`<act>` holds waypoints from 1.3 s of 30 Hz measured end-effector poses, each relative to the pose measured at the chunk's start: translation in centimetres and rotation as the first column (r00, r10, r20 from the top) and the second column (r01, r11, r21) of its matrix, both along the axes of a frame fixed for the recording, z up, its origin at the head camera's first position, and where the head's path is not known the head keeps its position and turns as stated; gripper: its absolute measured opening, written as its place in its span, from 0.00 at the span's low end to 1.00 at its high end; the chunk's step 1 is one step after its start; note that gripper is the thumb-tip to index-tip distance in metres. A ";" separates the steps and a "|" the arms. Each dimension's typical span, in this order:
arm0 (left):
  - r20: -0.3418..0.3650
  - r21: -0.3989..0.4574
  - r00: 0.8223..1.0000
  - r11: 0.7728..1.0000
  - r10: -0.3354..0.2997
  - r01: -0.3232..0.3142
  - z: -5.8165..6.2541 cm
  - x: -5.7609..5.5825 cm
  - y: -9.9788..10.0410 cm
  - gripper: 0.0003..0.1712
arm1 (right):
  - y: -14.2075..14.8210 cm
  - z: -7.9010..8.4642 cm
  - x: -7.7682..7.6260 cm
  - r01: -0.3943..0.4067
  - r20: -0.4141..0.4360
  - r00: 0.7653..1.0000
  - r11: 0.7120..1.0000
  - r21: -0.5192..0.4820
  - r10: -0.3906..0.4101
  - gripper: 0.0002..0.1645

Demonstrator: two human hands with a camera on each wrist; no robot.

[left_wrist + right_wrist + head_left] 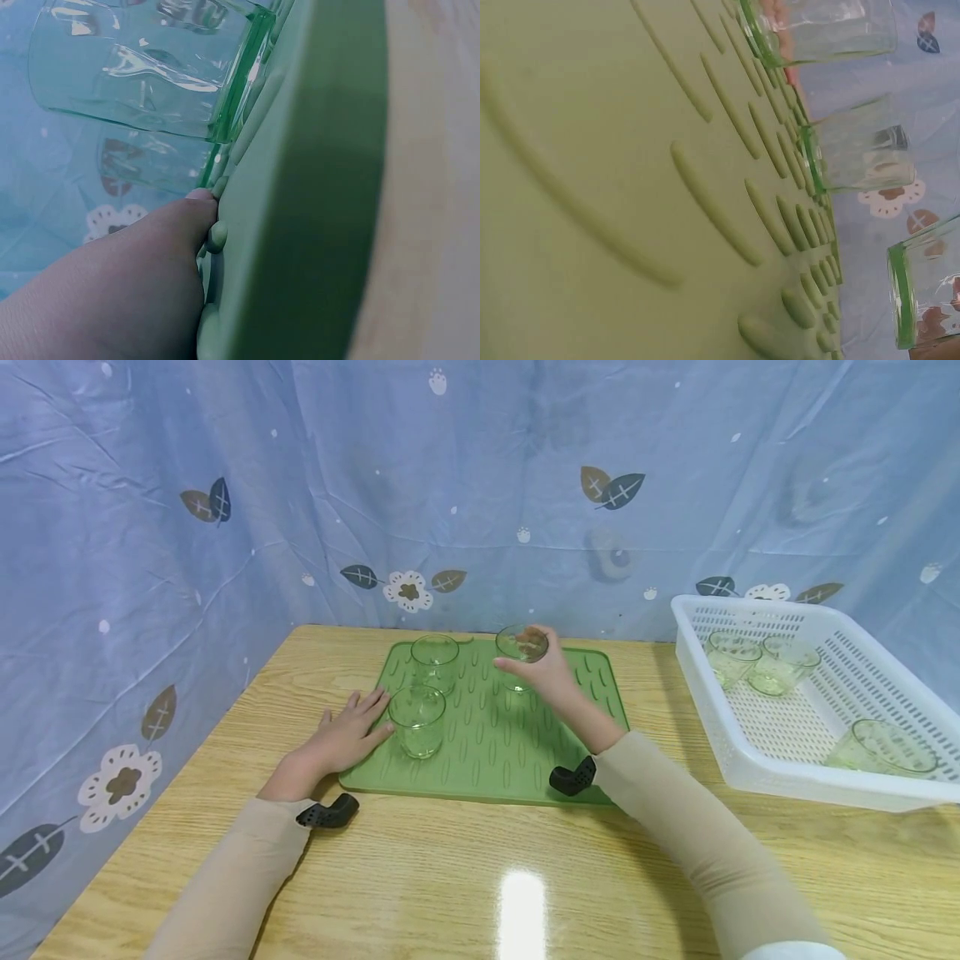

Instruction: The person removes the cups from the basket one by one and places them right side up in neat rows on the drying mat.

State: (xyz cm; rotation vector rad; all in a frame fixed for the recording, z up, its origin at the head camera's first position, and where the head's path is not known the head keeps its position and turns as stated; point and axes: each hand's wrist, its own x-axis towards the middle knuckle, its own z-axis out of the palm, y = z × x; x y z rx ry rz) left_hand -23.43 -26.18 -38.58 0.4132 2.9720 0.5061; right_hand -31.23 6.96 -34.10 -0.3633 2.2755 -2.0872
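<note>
My right hand grips a clear green-tinted glass near its rim, thumb on one side and fingers on the other. The right wrist view shows a gap between this upright glass and the green ribbed mat. My left hand rests with spread fingers on the mat's left edge. Just right of those fingers stands a front glass, upright on the mat. Behind it another upright glass stands. In the left wrist view, the thumb lies along the mat's surface.
A white perforated plastic basket stands on the wooden table at the right. Inside it are a left glass, a glass beside that and a tipped glass near the front. A blue patterned curtain hangs behind the table.
</note>
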 end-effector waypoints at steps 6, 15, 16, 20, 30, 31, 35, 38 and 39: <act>-0.001 0.004 1.000 1.000 0.001 -0.001 -0.2 0.0 -0.1 0.41 | -0.9 -0.5 -0.5 0.008 0.042 0.999 1.000 0.000 -0.008 0.52; 0.000 0.006 1.000 1.000 0.003 -0.003 -0.4 0.0 0.0 0.42 | -1.5 -1.4 -1.4 -0.019 0.085 0.996 1.000 0.012 0.018 0.55; 0.000 0.004 1.000 1.000 0.003 -0.003 -0.4 0.0 0.0 0.42 | -1.5 -1.5 -1.4 -0.021 0.092 0.996 1.000 0.009 0.020 0.55; -0.002 0.001 1.000 1.000 0.002 -0.002 -0.4 0.0 0.0 0.41 | -1.5 -2.0 -1.4 -0.029 0.109 0.994 1.000 0.012 0.027 0.55; -0.003 0.002 1.000 1.000 -0.002 0.002 -0.3 -0.1 0.0 0.41 | -1.4 -2.2 -1.2 -0.026 0.125 0.992 0.999 0.039 0.021 0.56; -0.003 0.002 1.000 1.000 -0.003 0.003 -0.3 -0.1 0.0 0.41 | -1.4 -2.2 -1.2 -0.024 0.126 0.992 0.999 0.041 0.019 0.56; -0.004 0.004 1.000 1.000 -0.002 0.002 -0.2 -0.1 0.0 0.41 | -1.5 -2.0 -1.3 -0.024 0.138 0.990 0.998 0.051 0.016 0.56; 0.000 0.005 1.000 1.000 -0.003 0.003 -0.2 -0.1 0.0 0.42 | -1.6 -1.8 -1.3 -0.020 0.154 0.988 0.998 0.059 0.010 0.56; 0.002 0.007 1.000 1.000 -0.002 0.002 -0.2 -0.1 0.0 0.42 | -1.6 -1.8 -1.3 -0.019 0.160 0.987 0.998 0.062 0.009 0.56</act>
